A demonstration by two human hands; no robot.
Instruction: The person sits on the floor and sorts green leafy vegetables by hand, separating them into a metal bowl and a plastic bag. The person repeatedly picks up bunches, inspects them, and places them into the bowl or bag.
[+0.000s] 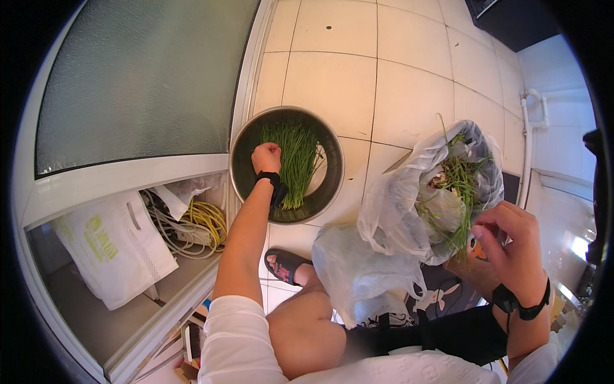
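A round metal basin (243, 192) stands on the floor with a thick bundle of long green chives (300, 163) lying in it. My left hand (266, 158) is inside the basin, at the left side of the chives. Its fingers are bent together, and whether they grip any stalks is hidden. My right hand (513, 240) hovers at the right side of an open clear plastic bag (398, 211), thumb and forefinger slightly apart, with nothing visible between them. Inside that bag lie loose green and yellowed plant scraps (458, 182) and crumpled plastic.
Another translucent plastic bag (362, 269) lies by my legs. To the left, a frosted glass panel (144, 81) rises beside the basin. Below it, a compartment holds a white bag (117, 249) and coiled yellow cable (206, 221). Pale tiles (331, 77) cover the floor.
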